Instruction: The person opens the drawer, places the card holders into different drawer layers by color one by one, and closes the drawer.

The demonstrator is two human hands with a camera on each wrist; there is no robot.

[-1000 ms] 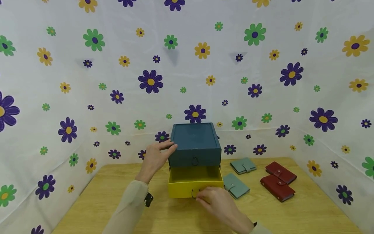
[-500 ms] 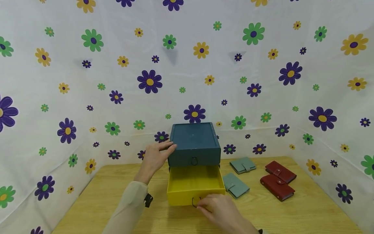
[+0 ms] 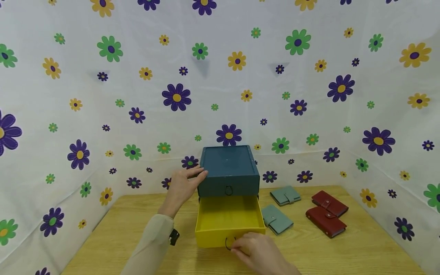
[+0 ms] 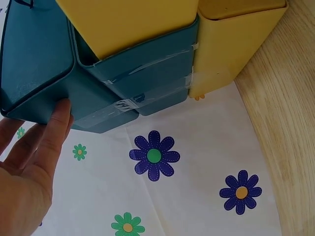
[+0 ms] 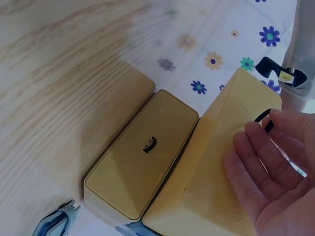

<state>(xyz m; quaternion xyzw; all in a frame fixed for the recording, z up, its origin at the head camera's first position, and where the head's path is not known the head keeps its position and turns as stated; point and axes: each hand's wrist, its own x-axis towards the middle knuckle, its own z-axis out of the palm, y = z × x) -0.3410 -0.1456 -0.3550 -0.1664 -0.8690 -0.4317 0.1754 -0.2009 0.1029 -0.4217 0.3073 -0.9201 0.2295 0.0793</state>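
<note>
Yellow drawer (image 3: 211, 239) could drop out if overpulled: right hand (image 3: 259, 250) pinches its black loop (image 5: 263, 115); left hand (image 3: 181, 190), fingers extended, touches the blue box (image 3: 228, 162).

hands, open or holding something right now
Left hand: open, fingers touching the side of the blue box.
Right hand: closed, pinching the black loop on the yellow drawer.

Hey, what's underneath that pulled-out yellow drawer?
Under the open yellow drawer, the right wrist view shows another yellow drawer front, shut, with a small black handle. Whatever may be inside that lower one is covered, so I can't tell.
</note>
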